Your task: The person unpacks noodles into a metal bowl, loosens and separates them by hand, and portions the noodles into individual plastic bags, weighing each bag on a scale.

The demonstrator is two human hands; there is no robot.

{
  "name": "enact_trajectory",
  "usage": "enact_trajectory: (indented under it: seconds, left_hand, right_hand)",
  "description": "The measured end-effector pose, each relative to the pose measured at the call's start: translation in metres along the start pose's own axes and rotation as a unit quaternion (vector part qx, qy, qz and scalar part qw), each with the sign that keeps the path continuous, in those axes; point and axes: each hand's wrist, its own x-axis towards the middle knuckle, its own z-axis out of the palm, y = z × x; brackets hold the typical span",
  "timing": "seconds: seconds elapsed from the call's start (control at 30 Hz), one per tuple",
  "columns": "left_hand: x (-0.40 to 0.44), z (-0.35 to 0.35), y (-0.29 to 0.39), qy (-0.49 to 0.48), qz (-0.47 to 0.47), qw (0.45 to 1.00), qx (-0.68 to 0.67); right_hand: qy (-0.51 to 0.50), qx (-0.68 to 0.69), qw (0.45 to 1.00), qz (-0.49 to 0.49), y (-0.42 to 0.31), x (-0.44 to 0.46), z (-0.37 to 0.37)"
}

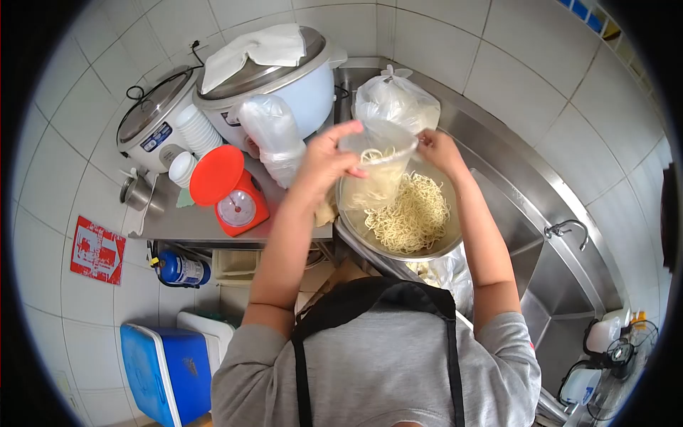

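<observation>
A clear plastic bag [388, 167] with some noodles inside hangs between my hands, its mouth open. My left hand [331, 156], slightly blurred, grips the bag's left side with fingers and thumb on either side of the rim. At the opposite edge of the rim, my right hand [437, 151] pinches the plastic. Under the bag stands a large metal bowl [455, 238] holding a heap of pale yellow noodles [413, 217]. The bag covers the bowl's left rear part.
On the steel counter to the left are a red scale [245, 203], stacked white cups [196, 129], a bundle of plastic bags [270, 128] and two large cookers [284, 85]. Behind the bowl sits a filled bag [398, 99]. A sink faucet [569, 231] is at right.
</observation>
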Motion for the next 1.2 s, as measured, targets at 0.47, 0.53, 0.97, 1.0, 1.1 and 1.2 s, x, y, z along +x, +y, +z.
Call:
enact_trajectory:
  seconds: [0.47, 0.53, 0.97, 1.0, 1.1, 1.2]
  left_hand:
    - [-0.043, -0.127, 0.144, 0.260, 0.132, 0.940, 0.180]
    - [-0.031, -0.175, 0.133, 0.310, 0.155, 0.921, 0.177]
    - [-0.040, -0.250, 0.089, 0.436, 0.084, 0.852, 0.278]
    - [-0.042, -0.247, 0.092, 0.432, 0.067, 0.849, 0.295]
    - [-0.041, -0.239, 0.099, 0.463, 0.024, 0.791, 0.399]
    - [-0.036, -0.241, 0.101, 0.461, -0.008, 0.729, 0.506]
  right_hand:
    - [-0.300, -0.254, 0.913, -0.113, 0.051, -0.015, 0.075]
    - [-0.322, -0.176, 0.926, -0.087, 0.015, -0.005, 0.038]
    - [-0.376, -0.237, 0.892, -0.079, 0.055, -0.013, 0.072]
    - [-0.390, -0.236, 0.887, -0.066, 0.058, -0.015, 0.077]
    - [-0.364, -0.248, 0.893, -0.090, 0.064, -0.024, 0.083]
    - [-0.355, -0.252, 0.897, -0.080, 0.054, -0.032, 0.078]
